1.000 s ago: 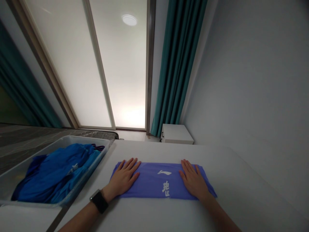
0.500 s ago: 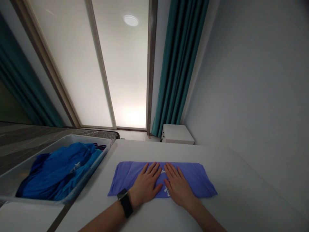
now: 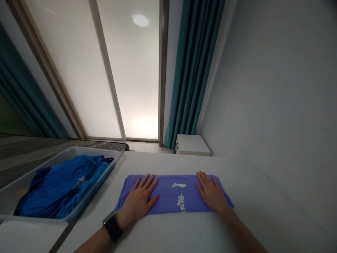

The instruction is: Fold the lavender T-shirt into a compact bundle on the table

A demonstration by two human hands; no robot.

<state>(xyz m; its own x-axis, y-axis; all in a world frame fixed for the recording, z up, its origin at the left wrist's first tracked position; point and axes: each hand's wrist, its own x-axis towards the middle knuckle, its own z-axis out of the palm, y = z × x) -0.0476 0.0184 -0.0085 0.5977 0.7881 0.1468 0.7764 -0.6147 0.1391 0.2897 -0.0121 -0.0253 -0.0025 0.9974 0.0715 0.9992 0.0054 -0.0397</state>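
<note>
Low in the middle of the frame, a folded purple shirt (image 3: 172,195) lies flat on the white counter (image 3: 263,211), its white logo facing up between the hands. Left hand (image 3: 139,200), with a dark watch (image 3: 113,226) on its wrist, presses palm-down on the shirt's left end, grip wide and holding nothing. Right hand (image 3: 210,193) rests flat on the right end, fingers spread likewise. At lower left, a grey bin (image 3: 10,196) holds blue clothes (image 3: 63,186).
</note>
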